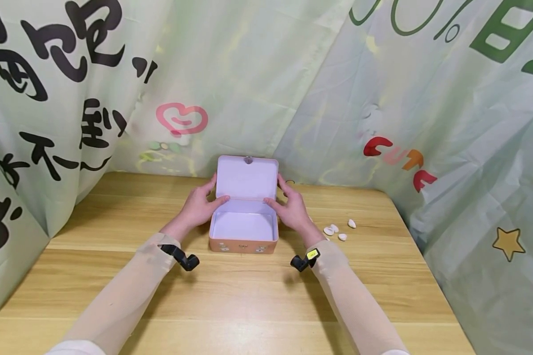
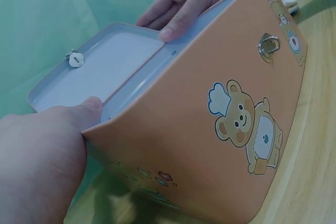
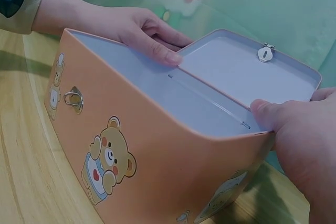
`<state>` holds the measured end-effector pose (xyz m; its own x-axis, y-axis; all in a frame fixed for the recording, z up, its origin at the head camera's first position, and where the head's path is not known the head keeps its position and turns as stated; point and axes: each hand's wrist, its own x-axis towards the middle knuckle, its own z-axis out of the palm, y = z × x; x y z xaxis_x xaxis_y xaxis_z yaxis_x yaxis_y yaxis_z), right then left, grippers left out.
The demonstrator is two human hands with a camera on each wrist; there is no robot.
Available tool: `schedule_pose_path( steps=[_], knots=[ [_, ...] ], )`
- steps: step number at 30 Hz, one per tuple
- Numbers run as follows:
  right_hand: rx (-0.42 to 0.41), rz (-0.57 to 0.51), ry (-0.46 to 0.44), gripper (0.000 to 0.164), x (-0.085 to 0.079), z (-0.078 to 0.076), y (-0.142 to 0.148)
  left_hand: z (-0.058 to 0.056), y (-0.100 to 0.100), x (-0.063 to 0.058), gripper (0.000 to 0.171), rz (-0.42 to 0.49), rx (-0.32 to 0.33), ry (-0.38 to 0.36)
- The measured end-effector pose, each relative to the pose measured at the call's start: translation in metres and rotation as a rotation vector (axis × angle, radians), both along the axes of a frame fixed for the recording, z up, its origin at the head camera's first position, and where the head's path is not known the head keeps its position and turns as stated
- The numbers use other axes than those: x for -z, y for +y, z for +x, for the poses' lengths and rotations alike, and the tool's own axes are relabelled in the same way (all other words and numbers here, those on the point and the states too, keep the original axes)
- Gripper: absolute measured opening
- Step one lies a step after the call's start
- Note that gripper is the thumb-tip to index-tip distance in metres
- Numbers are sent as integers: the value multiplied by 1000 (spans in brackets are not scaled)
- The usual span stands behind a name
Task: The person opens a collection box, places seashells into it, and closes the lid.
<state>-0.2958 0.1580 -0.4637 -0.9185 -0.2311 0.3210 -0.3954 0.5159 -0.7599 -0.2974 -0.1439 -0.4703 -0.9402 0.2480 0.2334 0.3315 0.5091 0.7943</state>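
Note:
An orange tin box [image 1: 243, 246] with printed bears stands on the table, its hinged lid [image 1: 247, 178] raised and its pale lilac inside showing. My left hand [image 1: 197, 204] grips the left side by the hinge, thumb over the edge and fingers behind the lid. On the opposite side my right hand [image 1: 293, 209] holds it in the same way. In the right wrist view a round metal latch [image 3: 265, 54] hangs at the lid's edge. A metal loop [image 2: 269, 46] sits on the front wall in the left wrist view.
Several small white shell-like pieces [image 1: 343, 237] lie on the wooden table [image 1: 244, 305], right of the box. A printed curtain [image 1: 248, 88] hangs close behind the raised lid and along both sides. Each wrist wears a small black camera [image 1: 186, 260].

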Motion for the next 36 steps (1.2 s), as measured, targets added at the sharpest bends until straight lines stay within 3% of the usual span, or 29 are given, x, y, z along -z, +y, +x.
schedule_pose_path(
  steps=[10, 21, 28, 36],
  knots=[
    [-12, -36, -38, 80, 3, 2, -1, 2, 2, 3, 83, 90, -2, -86],
    [7, -175, -130, 72, 13, 1, -4, 5, 4, 5, 78, 164, -15, -140],
    [10, -266, -189, 69, 18, 3, -4, 2, 5, 10, 78, 178, -31, -168],
    [36, -275, -218, 70, 21, 3, -4, 3, 5, 11, 79, 174, -54, -208]
  ],
)
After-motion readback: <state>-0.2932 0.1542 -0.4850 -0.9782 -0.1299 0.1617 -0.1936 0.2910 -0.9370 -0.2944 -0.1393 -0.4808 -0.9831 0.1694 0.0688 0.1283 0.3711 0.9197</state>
